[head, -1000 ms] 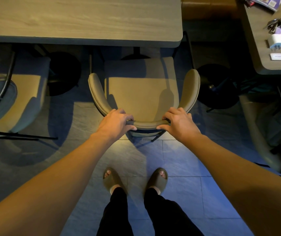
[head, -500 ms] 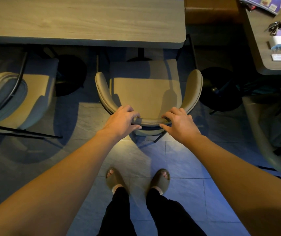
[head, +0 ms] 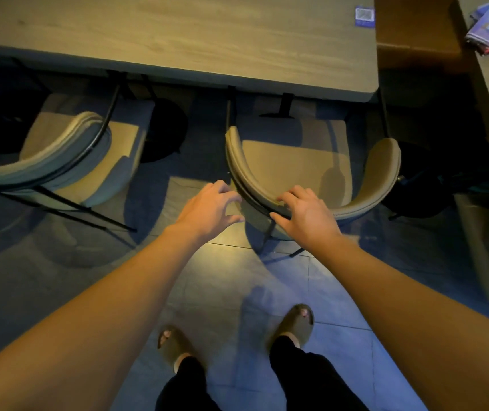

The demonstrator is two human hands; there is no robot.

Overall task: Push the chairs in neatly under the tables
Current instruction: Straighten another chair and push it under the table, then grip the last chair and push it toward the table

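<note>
**Head view: squaring the right-hand chair under the table**

Head camera is looking down on the tan armchair (head: 296,170), which is sitting at the table (head: 178,40) with only the front of its seat under the edge; the curved backrest is standing out over the tiled floor (head: 222,277) and looks turned slightly clockwise. The right hand (head: 305,215) is resting on top of the backrest with fingers loosely spread, thumb below the rim. The left hand (head: 207,209) is hovering just beside the backrest's left end, fingers curled open and gripping nothing.

To do this well, I judge both hands should be pressing evenly on the backrest, one either side of its middle, so the chair is sliding straight rather than swinging. The legs may be catching on the table's pedestal, so a slow push is wiser. A second armchair (head: 68,161) to the left is sitting askew and will need the same.
</note>
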